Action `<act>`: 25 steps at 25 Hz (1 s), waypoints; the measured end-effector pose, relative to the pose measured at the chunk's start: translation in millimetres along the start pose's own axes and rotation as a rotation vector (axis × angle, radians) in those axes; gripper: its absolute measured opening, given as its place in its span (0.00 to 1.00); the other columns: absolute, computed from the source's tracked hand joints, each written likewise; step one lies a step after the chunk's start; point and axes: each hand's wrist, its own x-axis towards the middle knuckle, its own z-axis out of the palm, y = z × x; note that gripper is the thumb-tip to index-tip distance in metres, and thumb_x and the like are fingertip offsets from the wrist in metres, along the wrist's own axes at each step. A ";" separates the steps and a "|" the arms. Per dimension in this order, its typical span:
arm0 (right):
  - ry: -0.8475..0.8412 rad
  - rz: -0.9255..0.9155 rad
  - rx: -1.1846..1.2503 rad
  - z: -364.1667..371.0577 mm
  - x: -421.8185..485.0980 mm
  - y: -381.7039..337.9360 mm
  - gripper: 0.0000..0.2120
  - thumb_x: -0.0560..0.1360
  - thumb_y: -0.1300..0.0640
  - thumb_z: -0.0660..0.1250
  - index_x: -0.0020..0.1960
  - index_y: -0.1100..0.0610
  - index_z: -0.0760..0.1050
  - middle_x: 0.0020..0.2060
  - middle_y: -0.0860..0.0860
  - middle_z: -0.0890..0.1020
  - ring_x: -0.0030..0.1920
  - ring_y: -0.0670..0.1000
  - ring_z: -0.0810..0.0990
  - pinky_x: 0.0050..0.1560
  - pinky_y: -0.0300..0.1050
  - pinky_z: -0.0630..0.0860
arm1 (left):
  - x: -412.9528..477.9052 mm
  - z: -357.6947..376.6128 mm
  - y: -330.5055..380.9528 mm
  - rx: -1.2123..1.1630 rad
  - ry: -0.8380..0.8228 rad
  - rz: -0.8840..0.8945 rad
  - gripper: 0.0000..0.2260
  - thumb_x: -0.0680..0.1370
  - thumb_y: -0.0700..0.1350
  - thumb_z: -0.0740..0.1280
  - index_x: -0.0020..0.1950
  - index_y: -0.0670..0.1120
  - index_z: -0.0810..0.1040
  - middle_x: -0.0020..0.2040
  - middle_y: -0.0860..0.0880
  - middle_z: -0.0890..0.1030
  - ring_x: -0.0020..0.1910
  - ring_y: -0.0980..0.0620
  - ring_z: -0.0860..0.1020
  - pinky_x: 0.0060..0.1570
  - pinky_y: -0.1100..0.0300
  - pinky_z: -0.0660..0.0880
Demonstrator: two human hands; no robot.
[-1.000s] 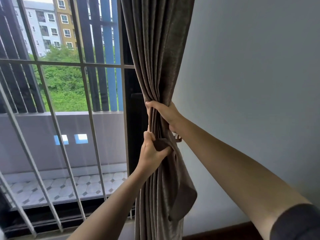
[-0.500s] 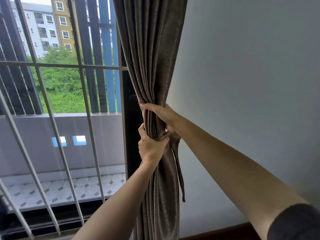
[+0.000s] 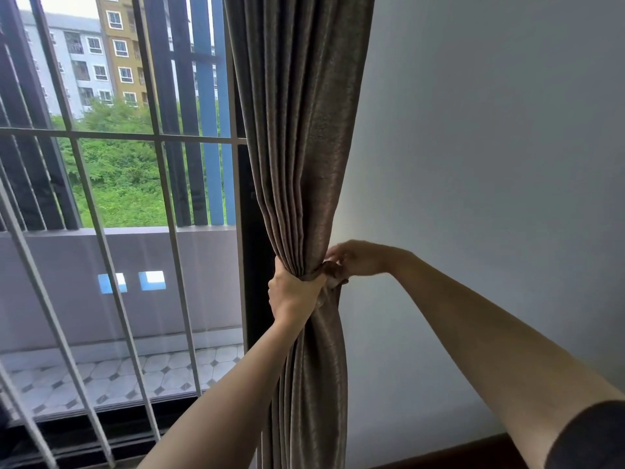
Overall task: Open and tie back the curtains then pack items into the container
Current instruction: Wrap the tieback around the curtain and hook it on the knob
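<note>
Curtain [image 3: 304, 147]: grey-brown, pleated, hanging between the barred window and the plain wall [image 3: 490, 147], gathered to a narrow waist at mid-height. Left hand [image 3: 293, 294]: fingers closed around the gathered pleats from the window side. Right hand [image 3: 355, 258]: at the wall side of the waist, fingertips pinched on a matching fabric tie-back [image 3: 333, 274]; the tie's far end is hidden behind the folds. Window bars [image 3: 101, 248]: pale, slanted, standing before the glass. Beyond: tiled balcony floor [image 3: 118, 374], low parapet [image 3: 135, 282], green trees, apartment blocks. Dark baseboard [image 3: 456, 456] at the wall's foot.
</note>
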 end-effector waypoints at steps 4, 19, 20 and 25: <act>0.070 -0.044 -0.093 -1.4 -3.7 -3.6 0.04 0.70 0.54 0.72 0.43 0.48 0.78 0.39 0.44 0.79 0.45 0.48 0.79 0.50 0.43 0.73 | -0.6 -0.6 1.9 -0.025 -0.031 -0.004 0.40 0.63 0.57 0.77 0.70 0.48 0.64 0.53 0.49 0.78 0.49 0.51 0.77 0.43 0.61 0.75; 0.211 -0.133 -0.123 -3.3 -10.9 -2.5 0.10 0.67 0.55 0.74 0.35 0.47 0.74 0.35 0.46 0.77 0.38 0.45 0.75 0.39 0.37 0.66 | -1.4 -5.4 0.8 -0.051 -0.052 0.013 0.36 0.66 0.48 0.76 0.70 0.46 0.65 0.56 0.48 0.78 0.55 0.47 0.76 0.51 0.57 0.76; 0.216 -0.124 -0.126 -5.9 -12.7 -2.9 0.11 0.67 0.55 0.74 0.33 0.46 0.72 0.35 0.45 0.74 0.38 0.44 0.72 0.38 0.37 0.65 | -0.8 -5.4 0.4 -0.056 -0.053 0.012 0.35 0.66 0.47 0.76 0.70 0.47 0.65 0.55 0.48 0.78 0.55 0.47 0.77 0.51 0.57 0.76; 0.196 -0.148 -0.137 -20.4 -22.7 3.2 0.06 0.75 0.59 0.65 0.39 0.58 0.74 0.38 0.51 0.71 0.39 0.45 0.68 0.40 0.38 0.64 | 0.5 -5.9 -1.1 -0.064 -0.069 0.011 0.34 0.66 0.47 0.76 0.69 0.46 0.66 0.55 0.49 0.78 0.55 0.47 0.77 0.52 0.57 0.78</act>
